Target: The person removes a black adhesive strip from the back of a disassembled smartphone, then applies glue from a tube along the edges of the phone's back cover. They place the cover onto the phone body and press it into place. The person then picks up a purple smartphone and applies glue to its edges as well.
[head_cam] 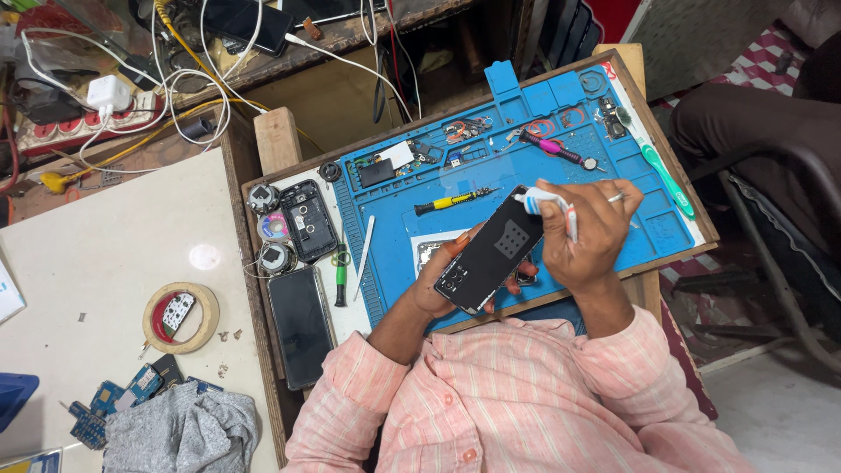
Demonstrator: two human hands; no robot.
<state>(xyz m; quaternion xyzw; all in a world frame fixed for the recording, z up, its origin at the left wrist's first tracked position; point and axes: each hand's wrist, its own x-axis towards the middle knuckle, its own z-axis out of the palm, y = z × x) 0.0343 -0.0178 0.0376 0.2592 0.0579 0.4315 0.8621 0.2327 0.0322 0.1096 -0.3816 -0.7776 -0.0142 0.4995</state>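
My left hand [435, 282] holds a black phone [491, 250] from underneath, tilted with its back panel up, over the blue work mat [394, 263]. My right hand [589, 229] grips a small white glue tube [545, 203] with its tip at the phone's upper right edge. A ring is on one finger of the right hand. Both sleeves are pink striped.
On the mat lie a yellow-handled screwdriver [451, 202], a purple screwdriver [554, 150], a white spudger [364, 247], a green tool [341, 278] and small parts. An open phone frame [307, 219] and a dark phone [300, 322] lie left. A tape roll [180, 317], grey cloth [184, 429] and cables are further left.
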